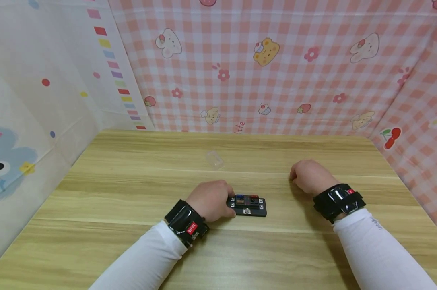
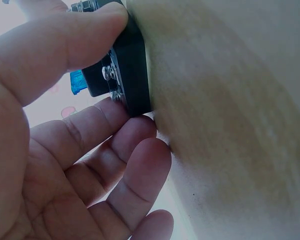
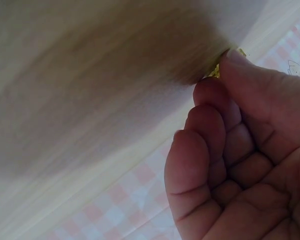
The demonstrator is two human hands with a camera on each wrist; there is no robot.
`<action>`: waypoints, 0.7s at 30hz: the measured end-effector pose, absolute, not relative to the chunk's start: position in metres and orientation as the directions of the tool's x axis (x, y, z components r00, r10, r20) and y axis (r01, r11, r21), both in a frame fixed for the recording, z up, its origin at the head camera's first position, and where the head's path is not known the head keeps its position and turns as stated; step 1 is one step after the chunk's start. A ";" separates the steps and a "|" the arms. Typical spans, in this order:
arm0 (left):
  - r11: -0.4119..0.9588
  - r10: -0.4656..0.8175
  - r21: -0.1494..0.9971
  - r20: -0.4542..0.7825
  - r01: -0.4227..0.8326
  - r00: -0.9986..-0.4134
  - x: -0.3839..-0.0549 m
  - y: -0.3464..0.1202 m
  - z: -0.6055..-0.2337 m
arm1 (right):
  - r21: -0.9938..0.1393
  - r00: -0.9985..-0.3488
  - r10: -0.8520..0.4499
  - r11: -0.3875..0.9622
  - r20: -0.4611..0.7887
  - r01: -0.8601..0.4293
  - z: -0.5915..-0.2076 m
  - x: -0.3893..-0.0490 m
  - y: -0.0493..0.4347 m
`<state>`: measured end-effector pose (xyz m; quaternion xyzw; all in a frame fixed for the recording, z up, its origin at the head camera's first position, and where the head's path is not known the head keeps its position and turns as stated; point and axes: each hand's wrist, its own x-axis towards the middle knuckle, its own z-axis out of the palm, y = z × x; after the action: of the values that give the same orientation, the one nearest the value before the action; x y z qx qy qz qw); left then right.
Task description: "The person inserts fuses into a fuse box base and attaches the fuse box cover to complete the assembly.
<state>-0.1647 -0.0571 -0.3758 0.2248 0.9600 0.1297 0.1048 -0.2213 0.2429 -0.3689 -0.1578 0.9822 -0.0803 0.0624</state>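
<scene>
A black fuse block (image 1: 248,206) lies on the wooden table, with blue and red blade fuses in its middle and metal screw terminals at its sides. My left hand (image 1: 210,200) holds its left end, thumb at the near side and fingers at the far side. In the left wrist view, the thumb presses the block's edge (image 2: 135,70) and a blue fuse (image 2: 78,82) sticks out. To the right, my right hand (image 1: 310,176) is low over the table. Its thumb and index finger pinch a small yellow piece (image 3: 215,71), mostly hidden by the fingertips.
A small clear plastic cover (image 1: 214,159) lies on the table (image 1: 131,177) behind the left hand. Printed cloth hangs at the back (image 1: 240,52) and along both sides of the table.
</scene>
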 end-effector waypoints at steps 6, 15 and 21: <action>0.865 0.461 0.292 -0.139 0.409 -0.877 -0.164 -0.057 -0.375 | -0.181 -0.942 -0.313 0.940 -0.117 -0.290 -0.369 -0.222 0.243; 0.868 0.461 0.278 -0.139 0.412 -0.876 -0.164 -0.057 -0.374 | -0.193 -0.940 -0.324 0.934 -0.110 -0.300 -0.370 -0.221 0.244; 0.867 0.461 0.282 -0.141 0.411 -0.876 -0.164 -0.056 -0.374 | -0.196 -0.939 -0.322 0.935 -0.123 -0.295 -0.369 -0.222 0.245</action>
<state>-0.1637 -0.0565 -0.3742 0.2267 0.9608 0.1226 0.1022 -0.2223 0.2453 -0.3693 -0.1573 0.9807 -0.0875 0.0765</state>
